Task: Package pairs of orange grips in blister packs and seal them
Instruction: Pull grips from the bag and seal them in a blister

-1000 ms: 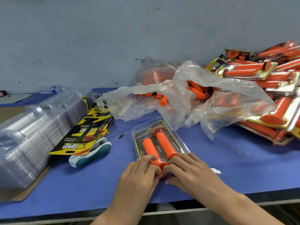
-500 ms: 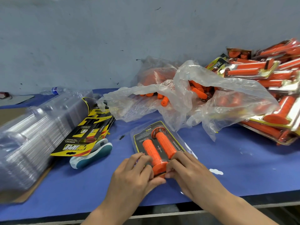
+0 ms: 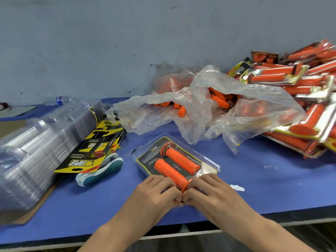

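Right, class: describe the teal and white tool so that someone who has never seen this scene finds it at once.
Start at the blue table, then go to the big stack of clear plastic shells at its left. Beside that lie yellow-and-black cards; the teal and white tool pokes out from under their near end. It is the only teal thing among orange, yellow and clear plastic.

Blue table: blister pack, plastic bag.
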The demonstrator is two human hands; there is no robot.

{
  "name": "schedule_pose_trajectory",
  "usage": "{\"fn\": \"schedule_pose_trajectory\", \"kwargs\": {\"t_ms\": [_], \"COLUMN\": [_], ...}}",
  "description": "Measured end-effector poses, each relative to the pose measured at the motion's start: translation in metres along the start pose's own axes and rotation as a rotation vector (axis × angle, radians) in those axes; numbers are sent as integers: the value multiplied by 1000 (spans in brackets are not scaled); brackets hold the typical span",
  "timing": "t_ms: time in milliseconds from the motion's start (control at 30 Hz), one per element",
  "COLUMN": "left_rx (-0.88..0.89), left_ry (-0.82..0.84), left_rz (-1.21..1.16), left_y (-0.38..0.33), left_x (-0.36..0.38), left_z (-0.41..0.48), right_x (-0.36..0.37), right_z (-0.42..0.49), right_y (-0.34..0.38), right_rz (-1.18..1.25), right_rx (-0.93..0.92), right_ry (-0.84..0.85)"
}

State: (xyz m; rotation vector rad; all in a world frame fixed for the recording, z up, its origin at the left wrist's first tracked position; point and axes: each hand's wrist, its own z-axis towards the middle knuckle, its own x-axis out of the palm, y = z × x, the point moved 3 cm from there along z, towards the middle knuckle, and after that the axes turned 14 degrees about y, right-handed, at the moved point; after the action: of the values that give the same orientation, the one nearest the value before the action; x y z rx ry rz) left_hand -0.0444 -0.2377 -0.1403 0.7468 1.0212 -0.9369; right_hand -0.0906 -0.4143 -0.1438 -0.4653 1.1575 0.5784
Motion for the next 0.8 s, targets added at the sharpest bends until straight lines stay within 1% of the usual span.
{"fn": "schedule_pose_trajectory", "kwargs": {"t_ms": [100,200,333,400,467,533,667,733,800], "left_rx": [25,-10,-123,-138,-126,-111,-40,-32,-54], "left_ry": [17,30,74,66,16,-24,37,49,26], "left_rz": [-49,-16,27,22,27,65,203,244,267], "left_y": [-3,14,38,34,25,16,11,21,36], "left_x": [4,4,4,7,7,6,9,5,-1], "left_z": [8,10,4,5,10,15,8,-3,-15], "right_x": [-4,-10,-14,-14,-10,-4,-1,-5,-11], "right_z": [-3,-10,-25,-29,-26,-21,-21,-26,-30], "right_y": [-6,-18,-33,-32,-25,-18,-20,-27,-37], "right_rz": [40,58,-68,-117,-159,-222,-279,-289,-295], "right_rx": [20,46,133,184,200,206,236,251,275], "right_ry": [13,48,107,67,10,-5,51,37,11]}}
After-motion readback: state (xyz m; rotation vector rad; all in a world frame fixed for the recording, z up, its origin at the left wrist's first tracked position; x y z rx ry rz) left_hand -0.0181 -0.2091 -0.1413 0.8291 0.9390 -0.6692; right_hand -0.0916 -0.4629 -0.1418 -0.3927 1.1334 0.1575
